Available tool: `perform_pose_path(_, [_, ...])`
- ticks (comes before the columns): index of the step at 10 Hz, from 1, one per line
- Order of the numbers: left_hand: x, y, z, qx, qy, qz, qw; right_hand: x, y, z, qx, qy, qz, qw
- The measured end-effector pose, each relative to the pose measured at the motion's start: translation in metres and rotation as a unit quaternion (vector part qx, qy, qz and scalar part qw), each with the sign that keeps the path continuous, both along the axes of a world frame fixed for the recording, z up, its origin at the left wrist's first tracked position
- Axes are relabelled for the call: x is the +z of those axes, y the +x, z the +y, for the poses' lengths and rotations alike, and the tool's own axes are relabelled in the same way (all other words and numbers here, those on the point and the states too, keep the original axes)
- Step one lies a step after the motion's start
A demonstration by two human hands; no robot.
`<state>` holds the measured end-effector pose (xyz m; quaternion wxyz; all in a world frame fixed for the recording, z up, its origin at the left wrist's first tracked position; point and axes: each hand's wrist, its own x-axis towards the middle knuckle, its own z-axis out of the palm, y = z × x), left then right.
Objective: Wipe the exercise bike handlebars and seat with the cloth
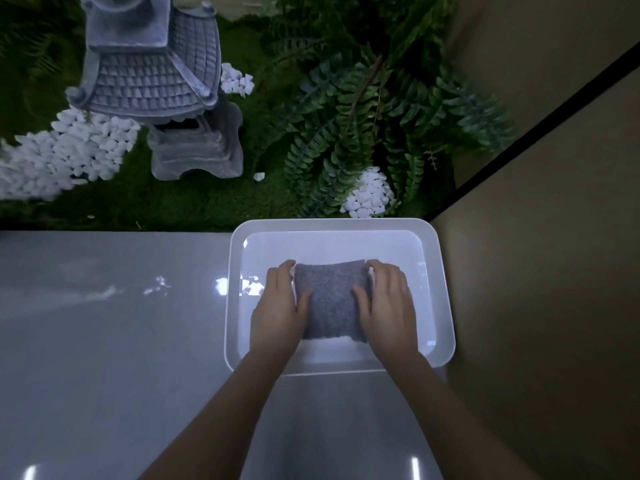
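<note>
The left hand (278,306) grips the grey folded cloth (330,299) by its left edge, with the thumb on top and the fingers curled round the far corner. The cloth lies between both sets of fingers, low inside the white tub (329,225). The right hand (388,303) grips the opposite edge the same way. The cloth looks soft, light and limp, possibly damp. Held by both side edges, it should lift without sagging open. The bike is not in view.
</note>
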<state>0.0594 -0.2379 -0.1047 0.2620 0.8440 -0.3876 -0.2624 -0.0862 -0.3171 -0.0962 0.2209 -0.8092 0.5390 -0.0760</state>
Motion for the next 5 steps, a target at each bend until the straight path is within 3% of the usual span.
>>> perform_pose_path(1, [0.000, 0.003, 0.014, -0.169, -0.001, -0.172, 0.971, 0.000, -0.005, 0.005, 0.149, -0.093, 0.078, 0.981])
perform_pose_path(2, [-0.002, 0.011, 0.025, -0.289, 0.052, -0.265, 0.918, -0.009, -0.014, -0.001, 0.255, -0.010, 0.175, 0.951])
perform_pose_path(3, [0.000, 0.016, 0.024, -0.344, 0.131, -0.255, 0.894, -0.008, -0.019, -0.010, 0.280, 0.053, 0.231, 0.930])
perform_pose_path(5, [0.034, 0.020, 0.017, -0.330, 0.215, -0.224, 0.891, 0.044, -0.010, -0.014, 0.229, 0.066, 0.206, 0.949])
